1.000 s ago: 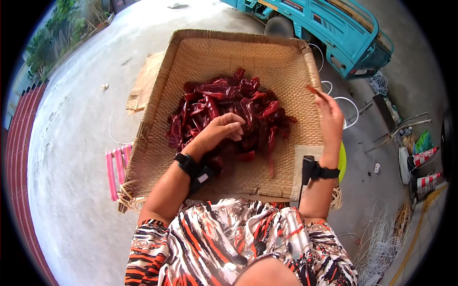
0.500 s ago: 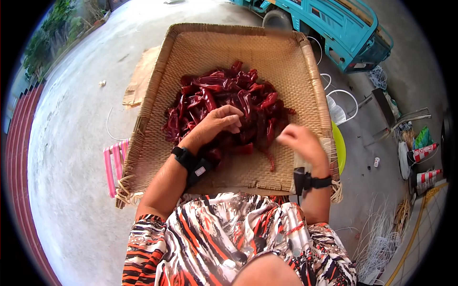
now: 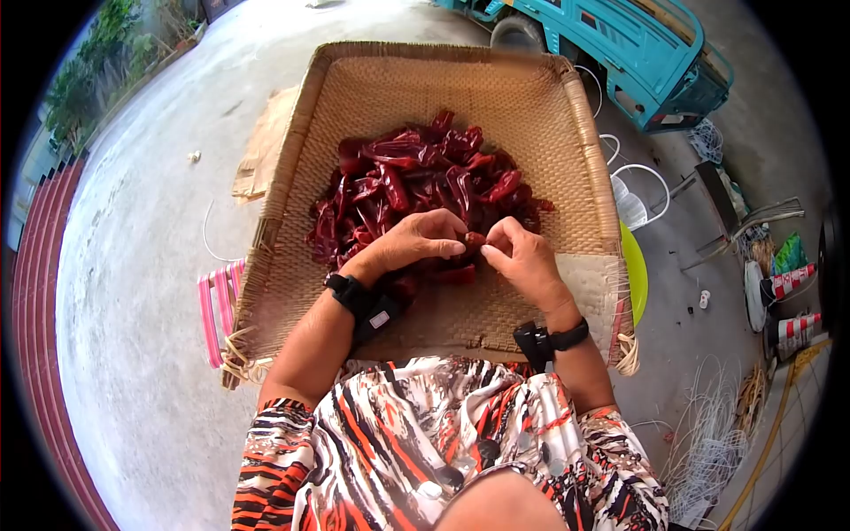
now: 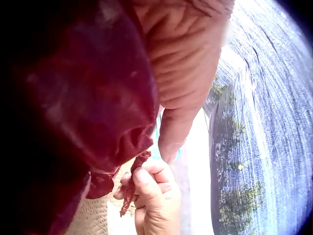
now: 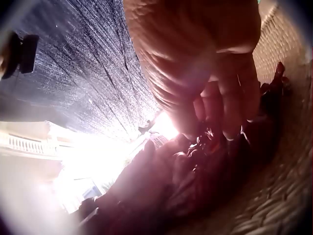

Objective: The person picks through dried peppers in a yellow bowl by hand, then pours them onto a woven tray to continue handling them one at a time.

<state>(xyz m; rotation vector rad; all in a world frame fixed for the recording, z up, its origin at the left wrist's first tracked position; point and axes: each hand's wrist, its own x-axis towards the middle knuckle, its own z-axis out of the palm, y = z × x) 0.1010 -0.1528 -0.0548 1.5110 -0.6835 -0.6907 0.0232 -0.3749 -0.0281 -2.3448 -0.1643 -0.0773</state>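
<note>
Dark red peppers (image 3: pixel 390 186) lie heaped in a woven basket (image 3: pixel 575 212). Over the near side of the heap, the left hand (image 3: pixel 407 246) has its thumb and bent fingers round one end of a small, shrivelled red pepper (image 3: pixel 475 239). From the other side the right hand (image 3: pixel 529 265) pinches it. In the left wrist view the right hand (image 4: pixel 159 198) grips the thin, wrinkled pepper (image 4: pixel 129 191) just below the left hand (image 4: pixel 183 63), and a large glossy pepper (image 4: pixel 98 83) fills the near left. Glare and shadow blur the right hand's (image 5: pixel 210 73) fingertips.
A teal cart (image 3: pixel 620 53) stands at the upper right. Right of the basket are a lime-green basin (image 3: pixel 634 274), a metal-framed chair (image 3: pixel 717 199) and striped cones (image 3: pixel 791 283). A pink-striped seat (image 3: pixel 217 310) and cardboard (image 3: pixel 266 146) lie to the left.
The right hand has come down and left from the basket's right side, where it held up a thin red piece, to meet the left hand. The left hand has barely moved.
</note>
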